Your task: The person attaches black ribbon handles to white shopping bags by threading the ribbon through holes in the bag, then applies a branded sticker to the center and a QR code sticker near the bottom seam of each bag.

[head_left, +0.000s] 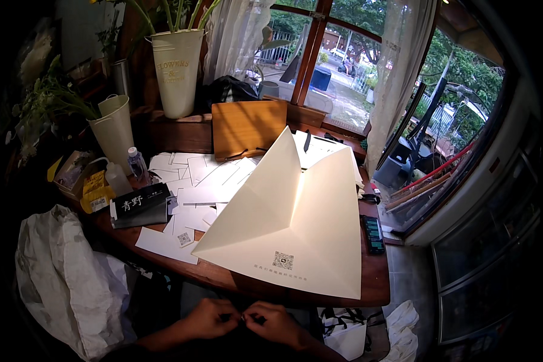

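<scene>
Both my hands are low in the picture, below the front edge of the wooden table (247, 282). My left hand (208, 318) and my right hand (276, 323) meet fingertip to fingertip and pinch something small and dark between them; I cannot tell what it is. On the table above them lies a large cream folded paper sheet (295, 211), peaked along a centre crease, with a small square printed code near its front edge.
Several white cards (193, 181) are scattered left of the sheet, beside a dark box (142, 205). Small bottles (136, 164), cream flower buckets (176, 69) and a wooden board (247, 125) stand behind. A white bag (66, 277) sits lower left, a dark flat device (374, 234) at the right edge.
</scene>
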`<state>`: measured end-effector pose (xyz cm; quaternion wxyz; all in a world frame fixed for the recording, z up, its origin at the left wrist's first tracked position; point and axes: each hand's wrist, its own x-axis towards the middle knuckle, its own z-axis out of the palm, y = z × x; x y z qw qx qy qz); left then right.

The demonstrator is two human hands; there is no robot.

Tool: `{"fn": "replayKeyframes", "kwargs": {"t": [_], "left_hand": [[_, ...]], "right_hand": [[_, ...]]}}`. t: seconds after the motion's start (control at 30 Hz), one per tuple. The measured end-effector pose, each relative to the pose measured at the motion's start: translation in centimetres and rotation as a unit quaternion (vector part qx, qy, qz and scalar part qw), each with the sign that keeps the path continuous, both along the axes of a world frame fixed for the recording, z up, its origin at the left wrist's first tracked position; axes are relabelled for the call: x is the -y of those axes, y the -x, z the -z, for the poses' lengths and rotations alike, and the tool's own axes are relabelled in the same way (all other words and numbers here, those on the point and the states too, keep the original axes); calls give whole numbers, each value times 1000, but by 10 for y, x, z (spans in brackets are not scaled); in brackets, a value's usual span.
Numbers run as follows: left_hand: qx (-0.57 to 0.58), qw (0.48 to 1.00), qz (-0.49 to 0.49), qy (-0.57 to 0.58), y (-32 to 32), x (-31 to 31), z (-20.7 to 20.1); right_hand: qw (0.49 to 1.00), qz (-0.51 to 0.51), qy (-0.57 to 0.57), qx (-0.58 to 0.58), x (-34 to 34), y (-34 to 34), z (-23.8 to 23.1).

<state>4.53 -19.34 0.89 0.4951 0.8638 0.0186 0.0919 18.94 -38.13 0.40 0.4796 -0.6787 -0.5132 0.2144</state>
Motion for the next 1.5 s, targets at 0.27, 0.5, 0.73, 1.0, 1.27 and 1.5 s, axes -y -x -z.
{"fn": "replayKeyframes", "kwargs": {"t": [0.27, 0.5, 0.73, 1.0, 1.27, 1.5], "left_hand": [[-18, 996, 18, 85, 1, -8, -21], [-18, 998, 17, 49, 2, -5, -20], [-44, 999, 7, 22, 0, -6, -11], [-52, 986, -41, 153, 8, -13, 13], [-59, 974, -57, 211, 13, -85, -16], [173, 846, -404, -301, -47, -160, -28]], "right_hand": [[997, 2, 35, -69, -1, 4, -15], [998, -23, 18, -56, -1, 3, -8], [996, -11, 22, -82, -2, 3, -7], [969, 35, 28, -243, 2, 5, 19], [912, 24, 73, -403, 21, -13, 11], [913, 21, 66, -402, 21, -9, 2]]}}
